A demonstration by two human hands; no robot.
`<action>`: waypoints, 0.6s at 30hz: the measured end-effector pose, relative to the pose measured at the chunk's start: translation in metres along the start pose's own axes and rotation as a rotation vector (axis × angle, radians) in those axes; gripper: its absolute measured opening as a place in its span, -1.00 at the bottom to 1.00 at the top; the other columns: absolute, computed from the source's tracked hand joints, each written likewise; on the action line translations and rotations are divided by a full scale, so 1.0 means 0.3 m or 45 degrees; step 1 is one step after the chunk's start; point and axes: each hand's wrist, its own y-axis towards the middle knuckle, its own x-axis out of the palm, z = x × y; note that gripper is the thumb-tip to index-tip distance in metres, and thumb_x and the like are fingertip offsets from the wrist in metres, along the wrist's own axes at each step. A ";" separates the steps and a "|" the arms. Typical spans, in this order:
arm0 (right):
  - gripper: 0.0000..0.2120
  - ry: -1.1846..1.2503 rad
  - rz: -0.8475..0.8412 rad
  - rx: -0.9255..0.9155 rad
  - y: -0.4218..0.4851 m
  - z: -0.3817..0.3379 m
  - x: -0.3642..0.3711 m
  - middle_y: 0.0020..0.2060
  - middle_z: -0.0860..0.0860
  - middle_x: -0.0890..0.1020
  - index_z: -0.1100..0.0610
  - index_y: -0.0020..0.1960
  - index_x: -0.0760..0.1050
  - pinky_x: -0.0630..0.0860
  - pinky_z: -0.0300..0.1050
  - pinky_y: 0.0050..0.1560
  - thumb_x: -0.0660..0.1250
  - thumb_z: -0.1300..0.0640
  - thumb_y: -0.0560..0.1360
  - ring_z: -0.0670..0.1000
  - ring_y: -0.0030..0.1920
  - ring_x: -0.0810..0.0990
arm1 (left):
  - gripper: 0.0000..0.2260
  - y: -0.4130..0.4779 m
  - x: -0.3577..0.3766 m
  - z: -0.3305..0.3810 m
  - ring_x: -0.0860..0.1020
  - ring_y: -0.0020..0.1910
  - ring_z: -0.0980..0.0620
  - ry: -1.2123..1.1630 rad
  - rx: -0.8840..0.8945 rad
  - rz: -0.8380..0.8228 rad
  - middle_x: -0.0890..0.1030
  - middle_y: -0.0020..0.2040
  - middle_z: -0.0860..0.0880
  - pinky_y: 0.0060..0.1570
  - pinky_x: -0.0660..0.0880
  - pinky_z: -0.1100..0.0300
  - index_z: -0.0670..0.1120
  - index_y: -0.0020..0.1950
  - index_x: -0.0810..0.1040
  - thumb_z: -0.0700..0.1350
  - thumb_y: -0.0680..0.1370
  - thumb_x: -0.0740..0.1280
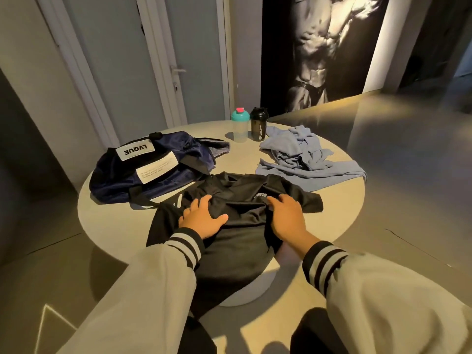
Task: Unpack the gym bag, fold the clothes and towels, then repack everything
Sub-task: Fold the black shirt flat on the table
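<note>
Sleeves: striped cuffs nearest, both arms extended over table (344, 210).
Left hand (201, 218): fingers spread, pressed flat on black shirt (237, 236), judged smoothing.
Right hand (286, 215): fingers apart, pinning shirt.
Bag (143, 169): beyond left fingertips, emptied.
Towel (301, 154): beyond right fingertips, unfolded.

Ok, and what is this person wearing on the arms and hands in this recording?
Both arms wear loose light grey jacket sleeves ending in ribbed knit cuffs with black and grey stripes, the left cuff matching the right cuff. The left hand and right hand are bare: no gloves, and no rings or watch visible.
</note>
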 end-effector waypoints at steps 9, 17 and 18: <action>-0.55 -0.067 -0.478 -0.135 -0.081 -0.080 0.011 0.41 0.00 0.39 -0.11 0.56 0.22 -0.15 0.50 0.44 0.10 -0.06 0.68 0.12 0.52 0.21 | -0.28 -0.066 0.038 0.148 0.44 0.37 -0.25 0.116 -0.003 -0.252 0.48 0.43 -0.23 0.40 0.34 -0.12 -0.16 0.45 0.47 0.34 0.63 -0.09; -0.58 0.043 -0.196 0.076 -0.093 -0.056 -0.039 0.49 -0.01 0.38 -0.09 0.50 0.36 -0.45 0.47 0.39 0.10 0.11 0.66 0.07 0.56 0.18 | -0.53 -0.106 0.044 0.069 0.25 0.48 -0.24 0.177 -0.037 -0.092 0.24 0.55 -0.14 0.44 0.21 -0.15 0.14 0.51 0.32 0.20 0.62 0.26; -0.58 0.109 -0.197 0.074 -0.099 -0.085 -0.035 0.48 -0.03 0.40 -0.11 0.50 0.35 -0.49 0.44 0.37 0.07 0.11 0.67 0.05 0.56 0.19 | -0.49 -0.103 0.059 0.073 0.19 0.52 -0.27 0.162 -0.049 -0.146 0.15 0.59 -0.17 0.48 0.17 -0.18 0.15 0.54 0.26 0.21 0.62 0.26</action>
